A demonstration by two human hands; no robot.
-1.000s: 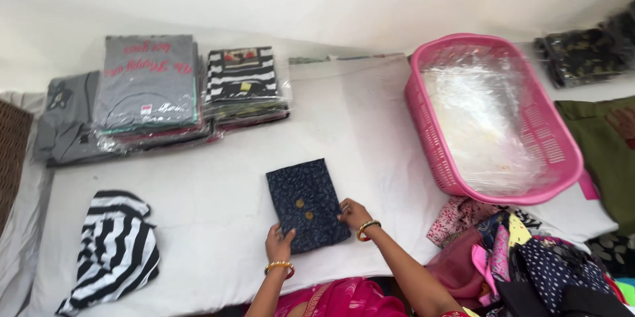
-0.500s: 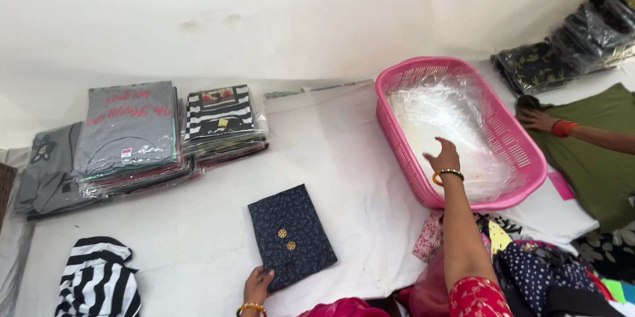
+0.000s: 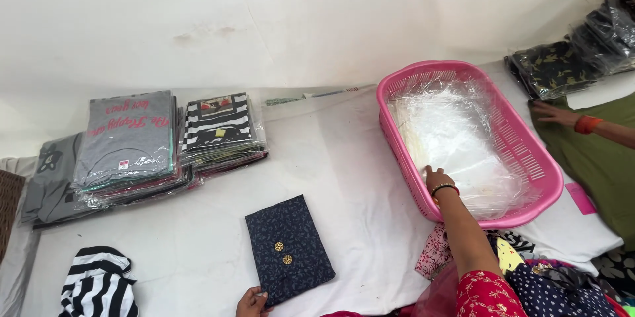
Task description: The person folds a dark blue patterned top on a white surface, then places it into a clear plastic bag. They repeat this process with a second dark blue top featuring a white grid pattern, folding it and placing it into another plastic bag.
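Since half a second ago the right hand (image 3: pixel 438 178) has dropped from the far rim to the near wall of the pink basket (image 3: pixel 522 145), and the view has shifted so the folded navy garment (image 3: pixel 289 249) sits a little higher in the frame; a second ago both hands lay on that garment. Now the right hand, with a dark bangle at the wrist, rests its fingers on the clear plastic bags (image 3: pixel 456 138) that fill the basket at right of centre — its grip looks loose, fingers curled over the plastic, and whether it has pinched a bag cannot be told. The left hand (image 3: pixel 253 302) shows only partly at the bottom edge, its fingertips touching the lower left corner of the navy garment; how firmly it holds is not clear. That garment lies flat on the white sheet (image 3: pixel 344 178) at lower centre, tilted slightly, with two gold buttons facing up. At the left of the frame stand stacks of bagged shirts: a grey stack (image 3: pixel 129 138) and, just beside it, a black-and-white striped stack (image 3: pixel 219 125). A loose striped garment (image 3: pixel 99 284) lies at the lower left corner. Mixed printed fabrics (image 3: pixel 529 277) are heaped at lower right beneath the right arm. Another person's hand (image 3: pixel 552 113), with an orange bangle, rests on olive cloth (image 3: pixel 598 165) at the right edge — near dark bagged garments (image 3: pixel 562 69) at upper right.
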